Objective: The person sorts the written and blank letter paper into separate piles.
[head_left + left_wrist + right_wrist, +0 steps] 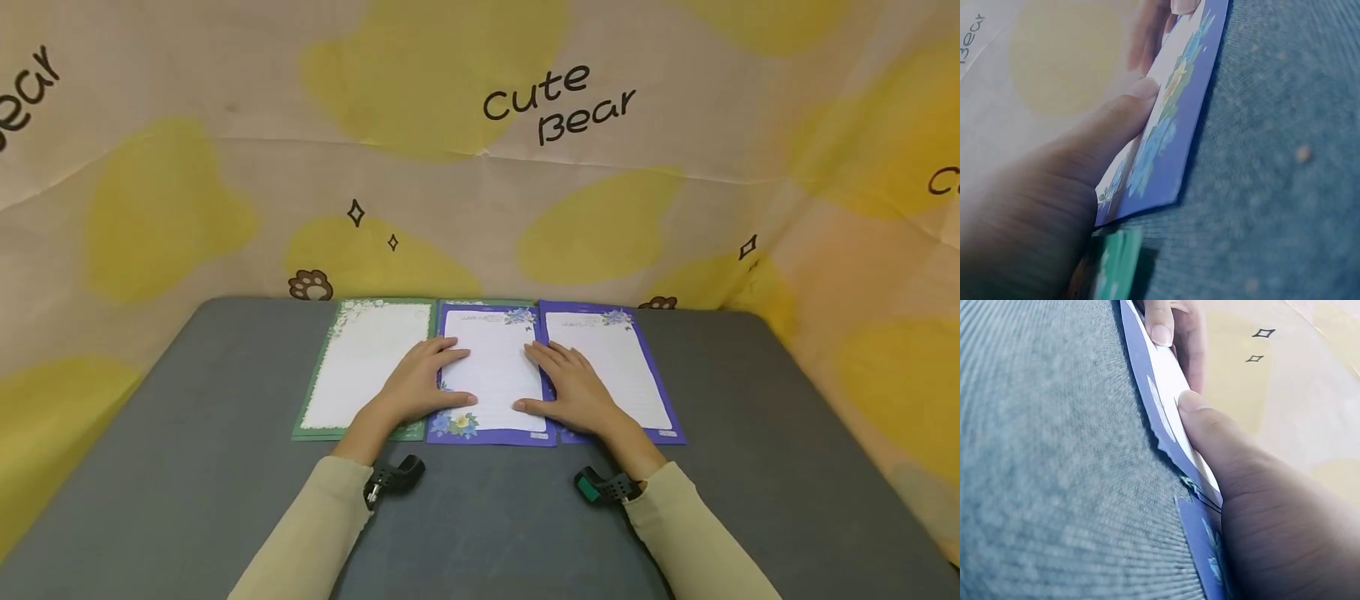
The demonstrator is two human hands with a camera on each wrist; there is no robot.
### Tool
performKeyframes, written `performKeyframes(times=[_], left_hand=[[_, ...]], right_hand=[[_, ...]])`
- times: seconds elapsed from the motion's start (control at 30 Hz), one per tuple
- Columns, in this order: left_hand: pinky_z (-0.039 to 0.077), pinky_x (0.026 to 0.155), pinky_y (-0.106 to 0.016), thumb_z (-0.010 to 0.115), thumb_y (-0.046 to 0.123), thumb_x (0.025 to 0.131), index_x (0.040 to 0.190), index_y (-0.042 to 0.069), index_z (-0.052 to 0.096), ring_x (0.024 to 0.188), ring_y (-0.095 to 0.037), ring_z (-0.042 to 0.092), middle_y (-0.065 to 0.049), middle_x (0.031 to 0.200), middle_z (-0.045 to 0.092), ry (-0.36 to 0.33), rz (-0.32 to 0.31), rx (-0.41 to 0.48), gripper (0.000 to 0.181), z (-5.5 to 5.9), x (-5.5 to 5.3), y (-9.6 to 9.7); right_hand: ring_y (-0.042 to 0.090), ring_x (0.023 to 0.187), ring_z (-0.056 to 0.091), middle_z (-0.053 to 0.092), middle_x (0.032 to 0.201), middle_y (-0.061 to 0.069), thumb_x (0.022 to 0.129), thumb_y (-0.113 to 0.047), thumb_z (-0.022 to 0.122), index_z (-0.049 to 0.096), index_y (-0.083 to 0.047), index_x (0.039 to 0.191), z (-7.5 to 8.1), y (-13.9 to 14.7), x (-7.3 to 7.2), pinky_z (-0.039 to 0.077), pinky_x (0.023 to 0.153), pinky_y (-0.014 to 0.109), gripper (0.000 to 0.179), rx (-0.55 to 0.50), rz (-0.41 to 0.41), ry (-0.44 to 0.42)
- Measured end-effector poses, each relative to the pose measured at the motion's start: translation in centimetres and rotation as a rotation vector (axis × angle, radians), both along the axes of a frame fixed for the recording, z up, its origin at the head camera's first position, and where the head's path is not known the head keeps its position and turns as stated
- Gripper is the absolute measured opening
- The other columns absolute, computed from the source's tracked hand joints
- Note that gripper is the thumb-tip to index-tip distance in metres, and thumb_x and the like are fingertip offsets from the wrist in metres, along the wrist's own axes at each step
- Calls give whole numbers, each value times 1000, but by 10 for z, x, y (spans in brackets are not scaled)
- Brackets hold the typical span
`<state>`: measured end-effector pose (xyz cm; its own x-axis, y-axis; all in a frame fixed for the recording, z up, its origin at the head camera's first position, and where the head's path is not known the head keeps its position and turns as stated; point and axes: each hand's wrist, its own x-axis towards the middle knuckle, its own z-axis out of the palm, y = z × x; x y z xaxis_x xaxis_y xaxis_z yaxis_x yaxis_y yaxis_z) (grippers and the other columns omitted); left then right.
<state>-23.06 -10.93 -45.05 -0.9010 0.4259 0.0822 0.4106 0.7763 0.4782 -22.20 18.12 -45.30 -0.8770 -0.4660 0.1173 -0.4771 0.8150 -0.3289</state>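
"How does the head view look?"

"Softly, evenly lit, with a warm tint on the patterned cloth backdrop (480, 179). Faint shadow lies on the gray surface (480, 525) beside the sleeves (315, 525). The black lettering (566, 104) is crisp; fine print on the floral stationery sheets (495, 371) is too small to read."

"And the wrist views?"

"The left is dimmer and bluish, hazy over the cloth, the surface blurred, the left hand (1054, 175) darkening toward the lower corner. The right is brighter: the paper glows white, and the right hand (1272, 494) is shadowed along the bottom."
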Motion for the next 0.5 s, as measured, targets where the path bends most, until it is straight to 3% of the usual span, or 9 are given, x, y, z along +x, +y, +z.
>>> performKeyframes(times=[0.23,0.5], left_hand=[[29,122,-59,76,59,83,149,21,52,151,-35,33,-10,162,40,5,-2,-5,80,-4,2,-3],[29,122,-59,75,58,84,150,20,51,150,-35,34,-11,160,42,10,-20,-16,81,0,-2,0]], right_hand=[[37,154,27,37,164,8,84,-62,71,36,-17,159,-1,-4,-2,18,125,62,94,8,-5,-13],[38,154,29,40,162,11,83,-62,72,39,-15,157,1,-2,-1,19,125,62,94,-20,-24,-21]])
